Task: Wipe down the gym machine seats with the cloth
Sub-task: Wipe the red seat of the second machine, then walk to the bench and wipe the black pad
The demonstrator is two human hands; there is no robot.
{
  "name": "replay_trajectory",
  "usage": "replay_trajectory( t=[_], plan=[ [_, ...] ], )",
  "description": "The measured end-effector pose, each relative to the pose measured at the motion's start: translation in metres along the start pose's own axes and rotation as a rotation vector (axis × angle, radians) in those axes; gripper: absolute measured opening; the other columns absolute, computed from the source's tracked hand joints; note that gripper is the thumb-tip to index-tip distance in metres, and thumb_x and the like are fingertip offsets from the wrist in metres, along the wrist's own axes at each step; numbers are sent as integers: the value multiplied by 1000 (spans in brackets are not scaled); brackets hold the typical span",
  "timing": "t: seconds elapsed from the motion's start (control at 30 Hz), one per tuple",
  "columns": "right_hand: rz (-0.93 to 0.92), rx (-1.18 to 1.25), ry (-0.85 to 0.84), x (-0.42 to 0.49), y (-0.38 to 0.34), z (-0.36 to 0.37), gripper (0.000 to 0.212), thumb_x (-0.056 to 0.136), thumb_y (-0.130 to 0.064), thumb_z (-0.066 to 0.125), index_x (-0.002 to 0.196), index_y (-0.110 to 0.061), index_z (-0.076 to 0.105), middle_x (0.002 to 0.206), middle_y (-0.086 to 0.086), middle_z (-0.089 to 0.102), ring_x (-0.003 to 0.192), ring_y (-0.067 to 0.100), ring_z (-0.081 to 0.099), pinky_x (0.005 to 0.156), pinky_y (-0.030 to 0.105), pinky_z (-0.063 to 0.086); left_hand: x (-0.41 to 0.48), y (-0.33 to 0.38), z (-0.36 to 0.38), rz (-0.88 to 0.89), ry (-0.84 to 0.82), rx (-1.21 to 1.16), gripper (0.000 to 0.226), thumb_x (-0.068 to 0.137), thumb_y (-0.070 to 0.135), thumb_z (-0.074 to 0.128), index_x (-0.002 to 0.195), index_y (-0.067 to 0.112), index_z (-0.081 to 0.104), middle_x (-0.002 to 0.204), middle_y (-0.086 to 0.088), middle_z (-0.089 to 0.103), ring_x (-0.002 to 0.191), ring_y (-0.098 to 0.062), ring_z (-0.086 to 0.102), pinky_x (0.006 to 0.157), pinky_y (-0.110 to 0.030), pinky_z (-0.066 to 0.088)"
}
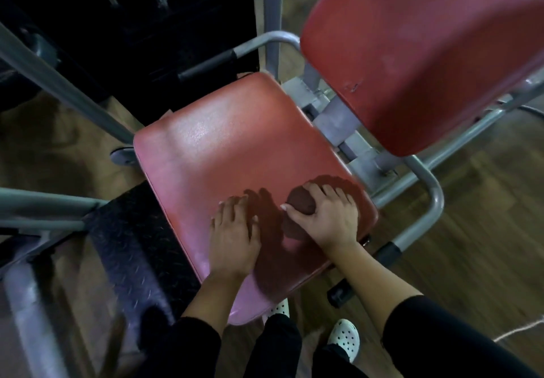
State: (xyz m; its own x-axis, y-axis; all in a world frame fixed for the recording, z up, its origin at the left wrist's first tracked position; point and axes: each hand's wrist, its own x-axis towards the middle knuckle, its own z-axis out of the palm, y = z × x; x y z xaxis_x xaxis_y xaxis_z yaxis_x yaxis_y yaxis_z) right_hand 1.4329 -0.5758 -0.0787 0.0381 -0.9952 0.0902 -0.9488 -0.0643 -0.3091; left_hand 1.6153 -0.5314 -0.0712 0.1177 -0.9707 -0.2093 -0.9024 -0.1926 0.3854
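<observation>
Grip first: the right hand (326, 218) curls its fingers and thumb round a bunched dark maroon cloth (298, 205), which is pressed onto the near right corner of the red padded vinyl seat (229, 147); the left hand (232, 239) lies just beside it, apart from the cloth, fingers spread flat on the pad and holding nothing, likely as a brace; the right hand is plainly the working one; from the cloth, the unwiped-looking bulk of the seat runs away and to the left, along the pad's long axis towards its far end; a stroke that way has open room, with only the left hand near its path; to the right the pad's edge is close, and just past it runs the grey steel tube frame (432, 201); beyond and above stands the tilted red padded backrest (426, 53), probably the next surface; left of the seat sits a black checker-plate step (132, 245) on the wooden floor (485, 215)
</observation>
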Motion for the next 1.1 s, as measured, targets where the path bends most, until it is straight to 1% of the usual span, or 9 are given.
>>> replay_trajectory(
  t=[0.1, 0.27, 0.33, 0.4, 0.5, 0.57, 0.7, 0.97, 1.1],
  plan=[
    [109, 28, 77, -6, 4, -48, 60, 70, -76, 55, 95, -23, 67, 82, 4, 67, 78, 31, 63, 71, 40, 49, -6, 39, -22, 113, -30, 1, 61, 89, 43, 23, 133, 9, 47, 138, -16, 48, 126, -37, 43, 99, -48, 41],
    [296, -2, 172, -28, 26, -129, 62, 69, -77, 53, 97, -25, 67, 79, 2, 66, 76, 29, 62, 69, 39, 48, -26, 114, -53, 290, -64, 39, 60, 87, 45, 21, 130, 14, 50, 132, -12, 53, 119, -33, 48, 89, -44, 45],
    [380, -34, 195, -43, 43, -159, 60, 68, -78, 52, 95, -27, 66, 80, 0, 66, 77, 27, 62, 70, 37, 47, -33, 143, -60, 361, -87, 50, 60, 86, 46, 21, 130, 16, 50, 132, -11, 52, 120, -32, 48, 90, -44, 45],
    [454, -53, 214, -61, 62, -187, 58, 69, -78, 52, 95, -28, 64, 83, -1, 66, 80, 26, 62, 72, 37, 45, -40, 171, -63, 435, -104, 41, 59, 87, 46, 23, 130, 18, 51, 135, -9, 52, 122, -31, 46, 95, -45, 43],
    [561, -57, 233, -90, 96, -223, 60, 71, -79, 51, 101, -28, 64, 89, -2, 67, 84, 24, 61, 76, 37, 45, -47, 214, -63, 563, -119, 59, 57, 87, 45, 25, 127, 17, 54, 133, -9, 54, 122, -30, 47, 98, -45, 40],
    [628, -73, 269, -108, 120, -242, 62, 71, -80, 48, 101, -28, 65, 89, -1, 67, 84, 24, 61, 76, 38, 45, -49, 244, -58, 631, -140, 74, 58, 87, 44, 27, 125, 13, 57, 130, -12, 56, 119, -31, 51, 96, -45, 42],
    [753, -80, 338, -140, 173, -270, 62, 71, -79, 49, 102, -29, 65, 89, -1, 67, 84, 25, 61, 76, 38, 46, -56, 306, -37, 768, -185, 95, 57, 88, 42, 30, 122, 8, 60, 126, -18, 59, 116, -37, 54, 99, -50, 44],
    [951, -70, 377, -193, 305, -323, 60, 69, -80, 50, 101, -31, 64, 89, -2, 66, 87, 25, 60, 79, 38, 42, -86, 463, 17, 917, -209, 77, 57, 87, 44, 31, 119, 8, 63, 122, -16, 62, 112, -37, 57, 93, -49, 48],
    [984, -104, 378, -210, 381, -360, 61, 69, -80, 51, 101, -30, 65, 90, -1, 66, 88, 25, 61, 79, 38, 42, -103, 546, 42, 965, -251, 117, 65, 86, 50, 23, 125, 11, 58, 128, -11, 59, 120, -30, 52, 96, -46, 45]
  ],
)
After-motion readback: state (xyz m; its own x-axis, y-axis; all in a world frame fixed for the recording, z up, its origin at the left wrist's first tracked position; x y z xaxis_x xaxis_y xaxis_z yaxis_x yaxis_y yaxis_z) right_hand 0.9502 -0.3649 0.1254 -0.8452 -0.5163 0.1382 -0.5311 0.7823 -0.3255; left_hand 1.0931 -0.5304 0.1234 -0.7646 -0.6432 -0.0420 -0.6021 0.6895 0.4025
